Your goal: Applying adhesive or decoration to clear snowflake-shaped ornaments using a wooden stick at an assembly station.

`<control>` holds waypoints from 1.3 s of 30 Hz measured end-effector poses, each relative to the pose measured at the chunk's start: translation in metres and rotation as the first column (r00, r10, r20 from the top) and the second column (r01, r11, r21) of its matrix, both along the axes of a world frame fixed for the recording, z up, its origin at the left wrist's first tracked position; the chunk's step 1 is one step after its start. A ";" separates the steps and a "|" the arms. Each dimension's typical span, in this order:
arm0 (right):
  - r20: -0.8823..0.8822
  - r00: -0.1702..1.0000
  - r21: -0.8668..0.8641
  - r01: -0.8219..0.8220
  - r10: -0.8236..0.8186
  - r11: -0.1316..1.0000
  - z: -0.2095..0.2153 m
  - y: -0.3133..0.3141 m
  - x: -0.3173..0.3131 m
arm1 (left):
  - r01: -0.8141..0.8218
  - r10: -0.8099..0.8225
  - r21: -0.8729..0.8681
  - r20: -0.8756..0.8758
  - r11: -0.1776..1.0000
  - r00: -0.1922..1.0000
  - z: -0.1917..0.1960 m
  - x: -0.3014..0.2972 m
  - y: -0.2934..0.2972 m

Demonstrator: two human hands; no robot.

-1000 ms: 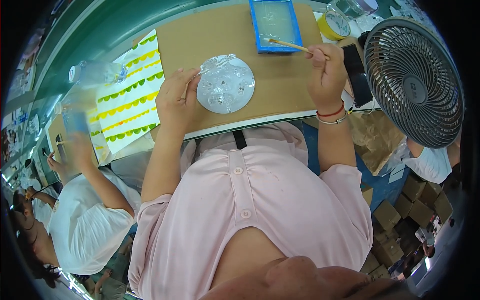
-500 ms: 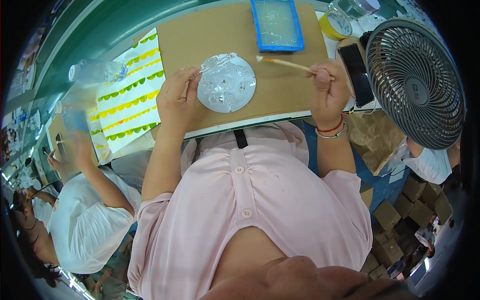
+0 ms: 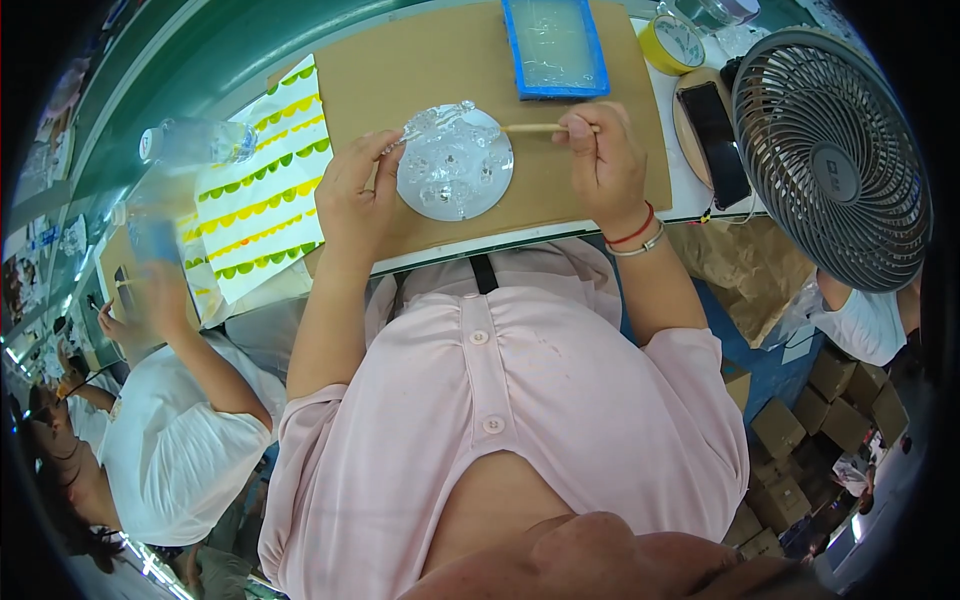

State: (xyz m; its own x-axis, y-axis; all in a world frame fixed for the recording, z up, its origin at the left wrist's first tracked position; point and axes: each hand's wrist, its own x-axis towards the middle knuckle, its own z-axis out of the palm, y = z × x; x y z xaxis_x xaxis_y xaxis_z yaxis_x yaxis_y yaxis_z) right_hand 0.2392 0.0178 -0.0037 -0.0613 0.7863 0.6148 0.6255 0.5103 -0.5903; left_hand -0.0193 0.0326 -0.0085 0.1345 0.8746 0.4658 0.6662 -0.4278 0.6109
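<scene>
One round silvery disc [image 3: 455,165] flat on the brown cardboard sheet [image 3: 400,70], studded with small clear glassy pieces across its face. Pinched at its left edge by the left hand [image 3: 362,195], fingers curled closed on the rim and on a clear crinkled strip along the disc's top edge. Touched from the right by a thin wooden stick [image 3: 535,128], tip over the disc's upper right rim, shaft clamped tight in the closed grip of the right hand [image 3: 603,165], red cord and bracelet at that wrist.

Just above the disc, a blue-rimmed rectangular tray [image 3: 555,45] holding a pale, clear, glossy layer. Right of the tray, a roll of yellow tape [image 3: 672,42]. Further right of the disc, a dark phone [image 3: 715,135] on an oval wooden board, then a grey caged fan [image 3: 835,160]. Left of the disc, a white sheet with green and yellow scalloped rows [image 3: 260,200]; beyond it a clear plastic bottle [image 3: 195,143] lying on the desk [image 3: 180,70], contents not discernible. Far lower left of the disc, another person in a white shirt [image 3: 170,450].
</scene>
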 end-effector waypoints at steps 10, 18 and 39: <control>0.020 0.999 -0.017 -0.037 0.038 0.999 0.002 -0.016 0.007 | -0.007 0.007 0.011 -0.011 1.000 1.000 0.004 0.001 -0.001; 0.041 0.998 0.040 -0.048 0.046 0.998 0.000 -0.022 0.002 | -0.020 0.021 -0.030 0.038 0.999 0.999 0.008 -0.001 -0.006; 0.114 0.977 0.081 -0.190 0.180 0.978 0.003 -0.052 -0.024 | -0.136 0.131 0.066 0.073 0.989 0.989 -0.006 -0.011 -0.018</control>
State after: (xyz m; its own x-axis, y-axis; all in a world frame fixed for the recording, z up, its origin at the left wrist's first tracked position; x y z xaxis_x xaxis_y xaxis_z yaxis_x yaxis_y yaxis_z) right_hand 0.2150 -0.0346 -0.0011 -0.2685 0.6963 0.6657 0.5713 0.6715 -0.4719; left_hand -0.0300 0.0146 -0.0148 -0.0152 0.8471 0.5313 0.6781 -0.3818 0.6281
